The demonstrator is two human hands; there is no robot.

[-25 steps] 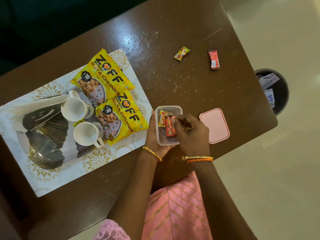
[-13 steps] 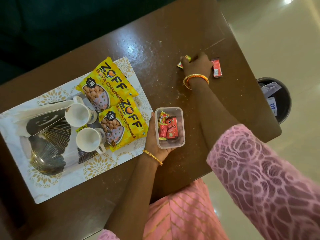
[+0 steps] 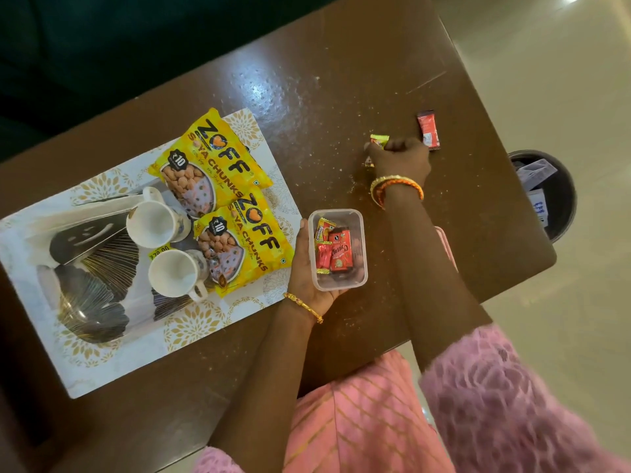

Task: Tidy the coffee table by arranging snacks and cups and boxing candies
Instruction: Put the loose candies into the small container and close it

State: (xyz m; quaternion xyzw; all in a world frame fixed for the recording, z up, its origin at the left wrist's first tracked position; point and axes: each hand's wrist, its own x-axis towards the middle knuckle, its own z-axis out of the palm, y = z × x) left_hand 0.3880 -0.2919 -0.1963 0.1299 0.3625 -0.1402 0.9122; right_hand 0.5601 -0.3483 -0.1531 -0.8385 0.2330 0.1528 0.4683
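A small clear plastic box (image 3: 361, 233) with several red and yellow candies inside rests on the brown coffee table (image 3: 307, 114); my left hand (image 3: 302, 268) holds its left side. Farther out, my right hand (image 3: 401, 158) is closed around a green-yellow candy (image 3: 379, 139), lifting it slightly. A red candy wrapper (image 3: 428, 130) lies just right of that hand. Two yellow soya chunk packets (image 3: 211, 165) (image 3: 246, 240) and two white cups (image 3: 155, 225) (image 3: 176, 273) sit on a patterned tray (image 3: 102, 356) at the left.
The box's pink lid (image 3: 449, 247) lies mostly hidden behind my right forearm. A black bin (image 3: 549, 199) with paper scraps stands on the floor off the table's right edge. Crumbs speckle the table top. A dark sofa lies beyond the far edge.
My right hand left the box, reached out to the far candies, and has closed on the green-yellow one and drawn it slightly nearer. The left hand stays on the box.
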